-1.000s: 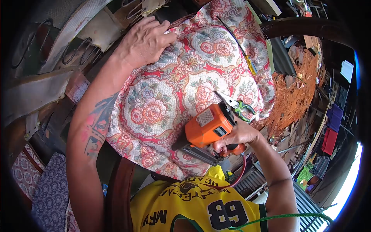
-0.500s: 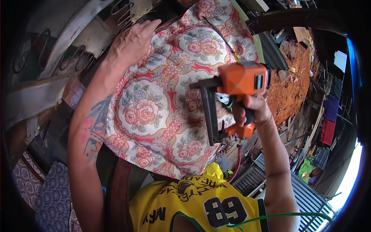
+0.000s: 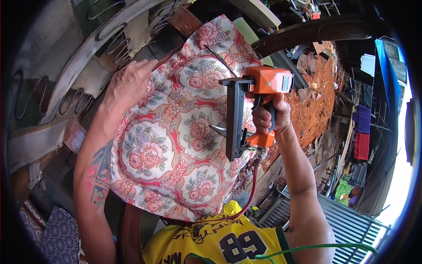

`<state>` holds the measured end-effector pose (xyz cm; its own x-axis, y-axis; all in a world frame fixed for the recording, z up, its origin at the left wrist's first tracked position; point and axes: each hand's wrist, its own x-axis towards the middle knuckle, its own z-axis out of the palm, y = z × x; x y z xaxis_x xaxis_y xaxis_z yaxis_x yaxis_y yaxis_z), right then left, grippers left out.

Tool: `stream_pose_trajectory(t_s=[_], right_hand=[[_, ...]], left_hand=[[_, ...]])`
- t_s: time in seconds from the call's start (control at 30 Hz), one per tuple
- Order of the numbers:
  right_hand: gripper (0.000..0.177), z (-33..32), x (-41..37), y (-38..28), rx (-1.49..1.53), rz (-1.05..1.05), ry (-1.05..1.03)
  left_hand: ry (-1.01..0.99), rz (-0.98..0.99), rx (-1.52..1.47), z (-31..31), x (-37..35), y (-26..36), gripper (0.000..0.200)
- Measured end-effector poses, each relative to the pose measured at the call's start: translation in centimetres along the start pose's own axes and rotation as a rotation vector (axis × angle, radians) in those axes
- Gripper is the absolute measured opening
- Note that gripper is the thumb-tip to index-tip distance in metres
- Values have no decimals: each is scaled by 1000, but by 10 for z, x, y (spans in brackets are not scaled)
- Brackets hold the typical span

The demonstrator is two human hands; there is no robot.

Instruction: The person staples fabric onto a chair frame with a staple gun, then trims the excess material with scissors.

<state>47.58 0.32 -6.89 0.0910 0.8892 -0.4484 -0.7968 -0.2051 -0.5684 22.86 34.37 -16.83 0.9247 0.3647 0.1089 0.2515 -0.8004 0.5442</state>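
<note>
A floral red-and-cream upholstered cushion (image 3: pixel 176 132) lies across a wooden chair frame. My left hand (image 3: pixel 127 83) presses on its upper left edge, fingers bent onto the fabric. My right hand (image 3: pixel 269 115) grips an orange pneumatic staple gun (image 3: pixel 252 101), lifted above the cushion's right side with its black magazine pointing down. A red air hose (image 3: pixel 251 185) runs from the gun's handle down toward my yellow jersey. Pliers (image 3: pixel 217 129) lie on the cushion, partly hidden behind the magazine.
Bare webbing and zigzag springs of a seat frame (image 3: pixel 74 66) lie to the left. A curved dark wooden rail (image 3: pixel 316 31) arches at top right. Reddish dirt (image 3: pixel 321 92) and wood scraps lie to the right, with corrugated metal sheet (image 3: pixel 347 224) below.
My right hand raised the staple gun off the cushion's lower edge and turned it upright. My left hand stayed on the cushion's upper edge. The view shifted slightly.
</note>
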Motion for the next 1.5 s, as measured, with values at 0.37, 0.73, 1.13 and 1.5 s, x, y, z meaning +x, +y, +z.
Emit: stream_pose_trajectory(t_s=[0.37, 0.73, 1.13, 1.5], right_hand=[[75, 5, 16, 0, -45, 4, 89], [38, 130, 63, -30, -816, 92, 442], [23, 201, 119, -33, -1628, -1, 273], [24, 186, 155, -9, -1700, 144, 156]], left_hand=[[22, -22, 20, 0, -5, -1, 35], [106, -237, -304, 22, 8, -7, 33], [-92, -256, -564, 25, 15, -26, 44], [-69, -220, -631, 35, 14, -29, 45]])
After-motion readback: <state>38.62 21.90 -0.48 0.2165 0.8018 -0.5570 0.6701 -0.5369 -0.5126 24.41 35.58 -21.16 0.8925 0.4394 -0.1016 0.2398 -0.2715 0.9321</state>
